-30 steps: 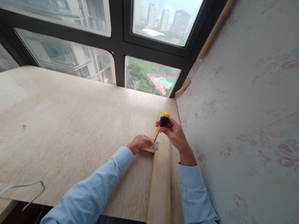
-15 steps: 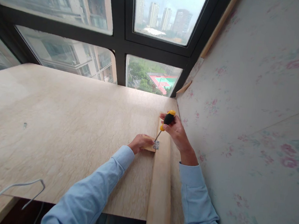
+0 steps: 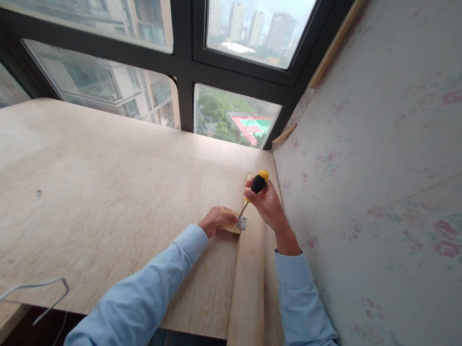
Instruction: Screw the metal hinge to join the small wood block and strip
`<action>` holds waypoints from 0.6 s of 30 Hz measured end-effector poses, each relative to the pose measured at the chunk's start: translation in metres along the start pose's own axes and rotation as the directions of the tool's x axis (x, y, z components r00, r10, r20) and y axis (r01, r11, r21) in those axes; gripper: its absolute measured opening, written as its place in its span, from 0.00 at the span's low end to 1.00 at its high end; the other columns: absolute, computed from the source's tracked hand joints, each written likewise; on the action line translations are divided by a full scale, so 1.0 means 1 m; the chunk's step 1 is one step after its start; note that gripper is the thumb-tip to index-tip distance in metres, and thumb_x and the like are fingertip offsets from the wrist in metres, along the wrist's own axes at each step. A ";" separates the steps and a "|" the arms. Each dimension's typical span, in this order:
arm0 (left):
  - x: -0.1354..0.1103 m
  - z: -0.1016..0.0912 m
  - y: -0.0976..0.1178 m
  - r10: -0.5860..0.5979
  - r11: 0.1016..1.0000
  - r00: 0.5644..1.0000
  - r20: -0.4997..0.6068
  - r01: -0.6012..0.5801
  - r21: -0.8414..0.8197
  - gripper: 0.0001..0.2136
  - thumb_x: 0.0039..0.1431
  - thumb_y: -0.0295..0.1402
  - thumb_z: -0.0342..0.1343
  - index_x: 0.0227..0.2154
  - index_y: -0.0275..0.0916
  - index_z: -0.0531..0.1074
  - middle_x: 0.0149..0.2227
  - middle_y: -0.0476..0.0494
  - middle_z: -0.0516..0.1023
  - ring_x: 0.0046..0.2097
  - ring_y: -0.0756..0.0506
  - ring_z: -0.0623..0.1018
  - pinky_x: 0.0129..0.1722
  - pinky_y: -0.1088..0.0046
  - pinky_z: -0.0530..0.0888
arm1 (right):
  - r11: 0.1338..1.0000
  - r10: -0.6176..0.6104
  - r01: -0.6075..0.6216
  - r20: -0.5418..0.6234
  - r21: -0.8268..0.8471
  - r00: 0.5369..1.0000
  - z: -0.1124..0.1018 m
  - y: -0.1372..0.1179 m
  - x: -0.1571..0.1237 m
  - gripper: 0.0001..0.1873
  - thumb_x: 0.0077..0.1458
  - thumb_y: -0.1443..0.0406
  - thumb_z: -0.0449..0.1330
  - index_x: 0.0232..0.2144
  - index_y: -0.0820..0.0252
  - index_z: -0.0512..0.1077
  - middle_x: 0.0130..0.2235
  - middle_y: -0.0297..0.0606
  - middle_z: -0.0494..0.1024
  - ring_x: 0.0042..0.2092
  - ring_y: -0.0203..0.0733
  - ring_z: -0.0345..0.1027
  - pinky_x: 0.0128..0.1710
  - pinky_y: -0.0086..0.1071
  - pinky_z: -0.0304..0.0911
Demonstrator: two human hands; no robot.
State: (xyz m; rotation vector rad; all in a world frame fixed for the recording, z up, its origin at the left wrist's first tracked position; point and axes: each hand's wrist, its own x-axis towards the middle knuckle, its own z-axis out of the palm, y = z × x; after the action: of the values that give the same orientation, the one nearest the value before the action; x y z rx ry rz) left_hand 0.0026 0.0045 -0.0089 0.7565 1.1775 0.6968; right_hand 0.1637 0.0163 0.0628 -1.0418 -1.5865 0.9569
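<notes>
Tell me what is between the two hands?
In the head view, a small wooden block and a metal hinge lie between the left hand and right hand; the screwdriver tip meets the hinge.

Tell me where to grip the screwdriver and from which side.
Grip the screwdriver by its thick black-and-yellow handle, coming from the right, wall side, as the right hand does. The thin shaft slants down-left to the hinge, where the left hand, curled over the small wood block, crowds the other side.

wall (image 3: 381,156) close right, table (image 3: 90,180) open left
</notes>
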 end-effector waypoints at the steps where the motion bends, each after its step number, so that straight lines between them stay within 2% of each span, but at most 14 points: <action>1: 0.000 0.000 0.000 -0.002 1.000 1.000 0.003 0.002 0.001 0.12 0.38 0.28 0.65 0.29 0.39 0.74 0.31 0.45 0.80 0.38 0.41 0.80 0.31 0.73 0.72 | 0.997 0.009 -0.011 0.038 0.073 0.999 -0.001 -0.002 0.000 0.26 0.52 0.47 0.66 0.46 0.52 0.66 0.50 0.43 0.76 0.54 0.48 0.71 0.53 0.44 0.70; 3: 0.001 0.000 0.000 -0.004 1.000 1.000 0.007 0.004 0.008 0.11 0.38 0.28 0.66 0.29 0.39 0.74 0.31 0.45 0.80 0.39 0.41 0.81 0.32 0.72 0.72 | 0.984 0.020 -0.032 0.074 0.173 0.997 -0.004 -0.008 -0.001 0.28 0.51 0.49 0.68 0.49 0.51 0.65 0.53 0.43 0.75 0.58 0.50 0.69 0.58 0.47 0.66; 5: 0.001 0.000 0.000 -0.007 1.000 1.000 0.008 0.007 0.014 0.12 0.38 0.28 0.66 0.29 0.39 0.73 0.32 0.45 0.81 0.40 0.40 0.81 0.33 0.72 0.73 | 0.978 0.015 -0.035 0.096 0.204 0.995 -0.006 -0.014 -0.002 0.30 0.50 0.51 0.69 0.51 0.50 0.64 0.55 0.43 0.75 0.59 0.50 0.68 0.60 0.49 0.65; 8: 0.002 0.000 -0.001 -0.017 1.000 1.000 -0.011 0.017 0.004 0.13 0.37 0.28 0.66 0.30 0.39 0.73 0.32 0.45 0.81 0.40 0.40 0.81 0.33 0.72 0.73 | 0.980 0.012 -0.035 0.118 0.194 0.993 -0.006 -0.017 -0.003 0.30 0.51 0.51 0.68 0.53 0.50 0.65 0.53 0.43 0.77 0.55 0.50 0.72 0.56 0.49 0.68; 10: 0.002 -0.001 -0.002 -0.019 1.000 1.000 -0.021 0.019 -0.011 0.13 0.37 0.27 0.66 0.30 0.39 0.73 0.32 0.46 0.80 0.39 0.40 0.81 0.32 0.72 0.73 | 0.992 0.014 -0.025 0.084 0.127 0.996 -0.004 -0.016 -0.003 0.27 0.49 0.51 0.69 0.48 0.52 0.68 0.46 0.40 0.78 0.48 0.49 0.75 0.52 0.47 0.71; 13: 0.003 -0.001 -0.002 -0.009 0.999 1.000 -0.014 0.008 -0.033 0.13 0.36 0.27 0.66 0.30 0.39 0.74 0.31 0.46 0.80 0.38 0.41 0.81 0.32 0.72 0.73 | 0.993 -0.021 0.012 -0.084 -0.115 0.996 0.000 -0.011 -0.002 0.25 0.42 0.50 0.73 0.38 0.54 0.72 0.38 0.37 0.77 0.39 0.46 0.73 0.46 0.44 0.73; 15: 0.003 -0.001 -0.002 -0.003 0.999 1.000 -0.009 0.003 -0.034 0.13 0.37 0.26 0.66 0.30 0.39 0.74 0.31 0.46 0.80 0.38 0.41 0.81 0.32 0.72 0.73 | 0.967 -0.044 0.000 -0.169 -0.255 0.985 0.002 -0.008 -0.002 0.26 0.39 0.49 0.74 0.35 0.56 0.72 0.36 0.37 0.75 0.37 0.45 0.71 0.43 0.44 0.72; 16: 0.003 -0.001 -0.002 -0.001 0.999 1.000 -0.007 0.001 -0.032 0.13 0.37 0.26 0.66 0.29 0.39 0.74 0.31 0.45 0.80 0.38 0.41 0.81 0.32 0.72 0.73 | 0.962 -0.040 -0.012 -0.184 -0.274 0.982 0.003 -0.006 -0.002 0.27 0.38 0.48 0.74 0.35 0.56 0.72 0.36 0.38 0.75 0.37 0.45 0.70 0.43 0.45 0.72; 18: 0.002 -0.001 -0.002 0.001 1.000 1.000 -0.009 -0.001 -0.030 0.12 0.37 0.27 0.66 0.29 0.39 0.74 0.31 0.45 0.81 0.39 0.40 0.81 0.32 0.72 0.73 | 0.981 -0.001 -0.026 -0.141 -0.194 0.990 0.004 -0.005 -0.001 0.28 0.41 0.45 0.72 0.37 0.55 0.72 0.38 0.39 0.76 0.39 0.47 0.71 0.44 0.45 0.72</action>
State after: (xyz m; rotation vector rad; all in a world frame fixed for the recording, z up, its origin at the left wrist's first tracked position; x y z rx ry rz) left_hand 0.0026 0.0051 -0.0119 0.7290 1.1725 0.7181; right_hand 0.1586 0.0132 0.0663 -1.2288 -1.5806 0.7287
